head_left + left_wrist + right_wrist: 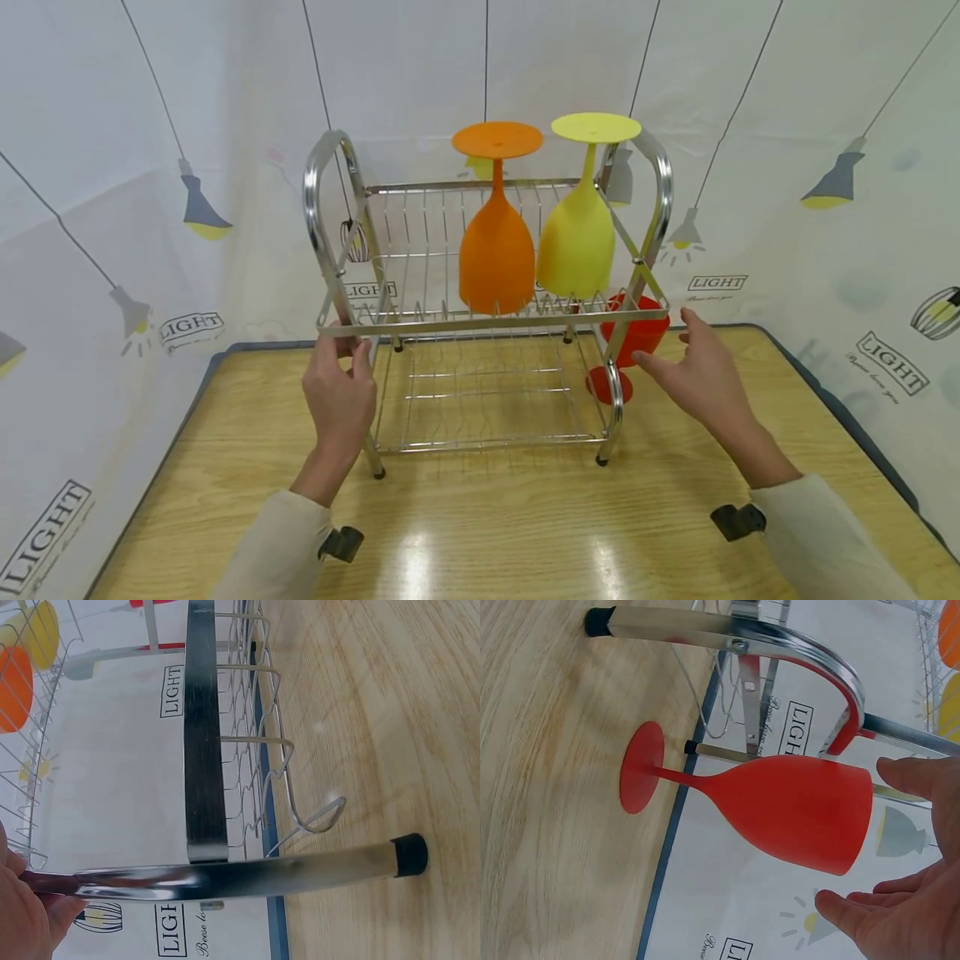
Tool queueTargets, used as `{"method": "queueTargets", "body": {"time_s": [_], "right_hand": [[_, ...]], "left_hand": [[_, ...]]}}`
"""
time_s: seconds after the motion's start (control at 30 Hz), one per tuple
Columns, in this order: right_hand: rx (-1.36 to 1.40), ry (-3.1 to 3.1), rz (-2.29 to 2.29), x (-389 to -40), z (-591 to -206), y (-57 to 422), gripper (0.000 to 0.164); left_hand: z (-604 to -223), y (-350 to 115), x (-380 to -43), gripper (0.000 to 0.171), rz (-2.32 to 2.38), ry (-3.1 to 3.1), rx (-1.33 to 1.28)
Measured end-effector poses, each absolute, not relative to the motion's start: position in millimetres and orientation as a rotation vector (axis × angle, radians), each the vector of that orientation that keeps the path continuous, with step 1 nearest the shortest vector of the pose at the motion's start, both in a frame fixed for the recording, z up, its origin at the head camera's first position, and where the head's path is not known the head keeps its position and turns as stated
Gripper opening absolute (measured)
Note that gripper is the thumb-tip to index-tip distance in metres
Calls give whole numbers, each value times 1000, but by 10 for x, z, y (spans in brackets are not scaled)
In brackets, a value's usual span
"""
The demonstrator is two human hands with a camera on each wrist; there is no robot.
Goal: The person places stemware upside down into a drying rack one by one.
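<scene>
A two-tier metal dish rack stands on the table, and my left hand grips its left post just under the upper tier. Beyond the rack's right side, a red plastic goblet stands upright on its foot. My right hand is beside that goblet, thumb and fingers spread apart near its rim; a gap shows between them in the right wrist view. On the upper tier, an orange goblet and a yellow goblet sit upside down side by side, feet upward.
The lower tier of the rack holds no dishes. A wood-grain table lies under everything, with a dark edge at the back and sides. White cloth printed with lamps hangs behind and around it.
</scene>
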State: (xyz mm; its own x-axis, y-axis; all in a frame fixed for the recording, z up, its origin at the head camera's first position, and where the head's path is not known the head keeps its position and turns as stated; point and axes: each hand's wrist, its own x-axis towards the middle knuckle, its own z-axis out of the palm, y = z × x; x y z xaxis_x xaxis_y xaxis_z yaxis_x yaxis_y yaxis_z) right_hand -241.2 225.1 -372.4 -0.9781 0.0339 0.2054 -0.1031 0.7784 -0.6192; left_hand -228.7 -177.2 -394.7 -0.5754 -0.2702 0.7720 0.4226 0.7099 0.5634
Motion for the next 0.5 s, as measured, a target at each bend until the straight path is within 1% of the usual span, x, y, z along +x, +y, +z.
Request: {"method": "queueTargets", "body": {"time_s": [0.07,0.23,0.3,0.43,0.5], "right_hand": [[68,-2757,962,-2450,-3759,2249,92],[143,-2695,956,-2555,-3813,2230,80],[146,-2686,960,-2590,-3831,2224,77],[114,-2686,977,-2655,-3879,2222,80],[119,-2676,990,-2689,-3912,2219,79]], "left_hand": [[-3949,-1773,-2286,22,-931,-1981,-116],[-3950,-1773,-2278,23,-932,-1980,-108],[-3952,-1773,-2276,23,-931,-1982,-106],[-3953,-1769,-2275,23,-938,-1988,-110],[-3954,-1768,-2274,23,-941,-1991,-111]]}}
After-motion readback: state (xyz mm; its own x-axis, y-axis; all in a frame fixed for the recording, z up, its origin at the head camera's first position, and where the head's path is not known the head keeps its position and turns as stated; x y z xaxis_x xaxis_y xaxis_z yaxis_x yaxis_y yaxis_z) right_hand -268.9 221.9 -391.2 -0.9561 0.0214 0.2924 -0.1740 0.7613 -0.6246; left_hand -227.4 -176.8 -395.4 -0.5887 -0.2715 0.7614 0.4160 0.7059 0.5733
